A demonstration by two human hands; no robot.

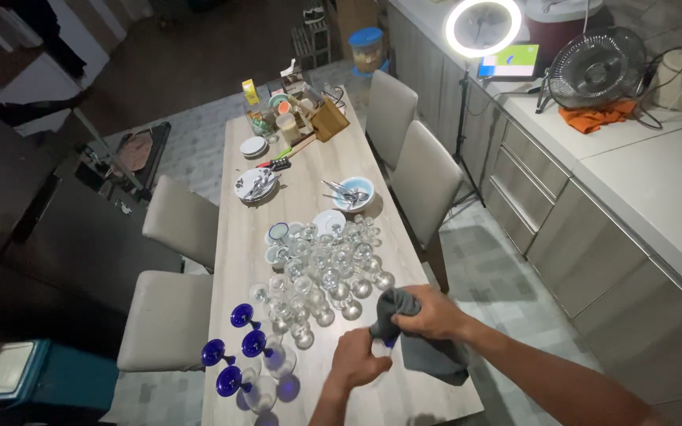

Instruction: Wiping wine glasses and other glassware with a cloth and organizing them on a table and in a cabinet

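My left hand (357, 359) holds a small glass (380, 347) low down, fingers wrapped round it. My right hand (432, 313) holds a dark grey cloth (420, 347) bunched over the top of the glass, fingers pressed tight on the cloth. The glass is mostly hidden, so I can't tell which way its long side points or which end is up. Just a bit of clear glass w/ a blue spot shows between my hands. It sits above the near end of the table (238, 237), right side.

The table is long, pale wood, running away from me. In the middle is a big bunch of clear glasses (325, 272), packed close, touching. Near left are blue glasses (234, 347) lying tipped over by a few clear ones. Further up: a white plate w/ spoons (256, 185), a blue bowl w/ spoons (354, 193), a small stack of plates (253, 146), then boxes & jars (294, 110) at the far end.

Grey chairs (175, 272) stand on both sides. Floor is grey tile. On the right is a long white counter (657, 189) w/ drawers, a fan (597, 67), an orange rag (593, 117) & a lit ring light (483, 26). Room is dim.
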